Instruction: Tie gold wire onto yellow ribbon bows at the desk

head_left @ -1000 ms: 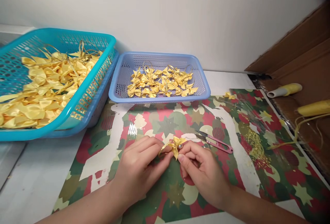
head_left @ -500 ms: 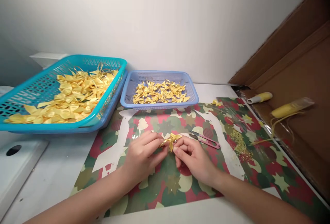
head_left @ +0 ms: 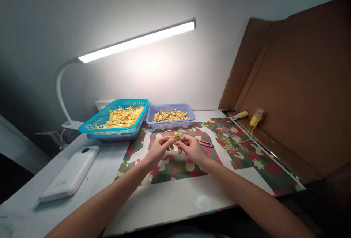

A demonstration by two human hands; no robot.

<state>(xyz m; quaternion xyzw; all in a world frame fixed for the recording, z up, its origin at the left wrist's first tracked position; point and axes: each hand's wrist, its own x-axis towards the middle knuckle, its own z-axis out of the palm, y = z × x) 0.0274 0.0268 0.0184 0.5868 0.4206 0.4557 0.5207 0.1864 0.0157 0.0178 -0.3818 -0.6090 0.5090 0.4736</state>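
Between my two hands is a gold ribbon bow (head_left: 177, 135) with a loop of gold cord standing up on its left. My left hand (head_left: 160, 149) pinches the bow's left side, fingers closed. From the other side my right hand (head_left: 191, 148) grips it between thumb and fingertips. Just beyond my right hand lies a pair of pink thread snips (head_left: 206, 144), its blades hidden behind the fingers. Both hands hover over a patterned red and green sheet (head_left: 175, 174).
Behind stand a teal basket (head_left: 146, 107) of gold bows, resting on a blue one, and a smaller blue basket (head_left: 170, 124) of bows. Left are a lamp (head_left: 137, 42) and a white power bank (head_left: 71, 172). Cut gold threads (head_left: 229, 144) and yellow spools (head_left: 256, 118) lie right, beside cardboard (head_left: 296, 84).
The view has tilted up and widened, bringing the lamp and whole power bank into sight. Both hands still hold the bow, and its cord loop now shows upright.
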